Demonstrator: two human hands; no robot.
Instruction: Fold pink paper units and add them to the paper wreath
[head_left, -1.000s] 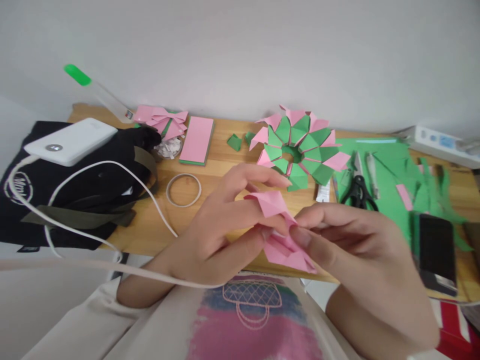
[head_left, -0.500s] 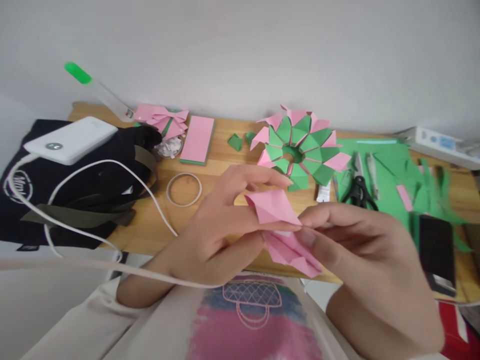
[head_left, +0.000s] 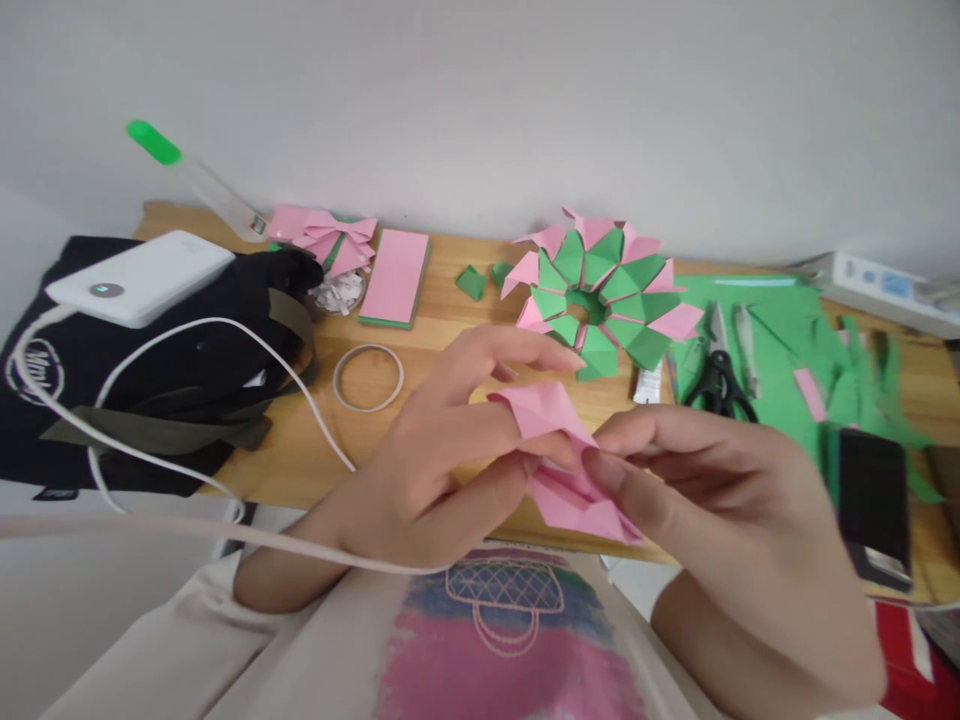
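My left hand (head_left: pixel 431 455) and my right hand (head_left: pixel 712 490) both pinch a folded pink paper piece (head_left: pixel 559 460) above the near edge of the wooden desk (head_left: pixel 420 345). The left fingers hold its upper flap, while the right thumb and fingers press its lower folds. Behind it on the desk lies a round wreath of folded green and pink paper (head_left: pixel 600 295).
A black bag (head_left: pixel 150 370) with a white power bank (head_left: pixel 139 275) and cable sits at left. Pink folded pieces (head_left: pixel 322 235), a pink paper stack (head_left: pixel 394 275), a tape ring (head_left: pixel 367 378), scissors (head_left: pixel 716 375), green paper sheets (head_left: pixel 780 350) and a black phone (head_left: pixel 874 500) lie around.
The pink piece's upper flap opened wider half a second ago and is now pressed back down a little. Both hands stay in place.
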